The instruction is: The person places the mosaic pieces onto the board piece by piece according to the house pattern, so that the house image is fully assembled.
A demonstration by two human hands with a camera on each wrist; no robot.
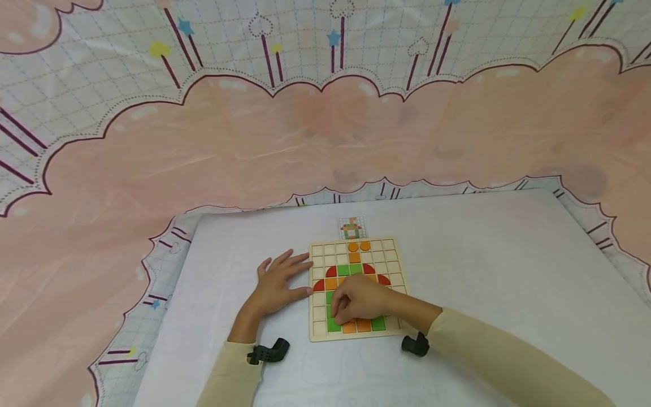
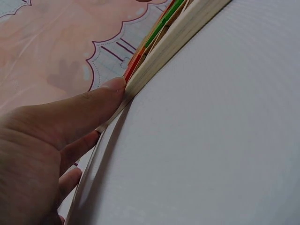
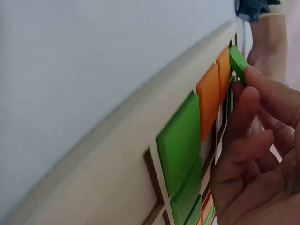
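Note:
A square wooden grid board (image 1: 317, 333) lies on the white table, with red, orange and green tiles in its cells. My right hand (image 1: 362, 297) reaches over its lower left part. Between thumb and finger it pinches a green tile (image 3: 238, 61), tilted beside an orange tile (image 3: 223, 61) in the bottom coloured row. Fingers spread, my left hand (image 1: 277, 282) rests at the board's left edge, its thumb (image 2: 110, 89) against the wooden side. Two orange discs (image 1: 359, 246) sit in the top row. The right hand hides part of the middle tiles.
Just beyond the board lies a small pattern card (image 1: 352, 228) printed with a coloured figure on a grid. The white tabletop (image 1: 483, 271) extends on both sides. A patterned pink cloth (image 1: 254, 147) hangs behind the table. Each wrist wears a black camera (image 1: 269, 351).

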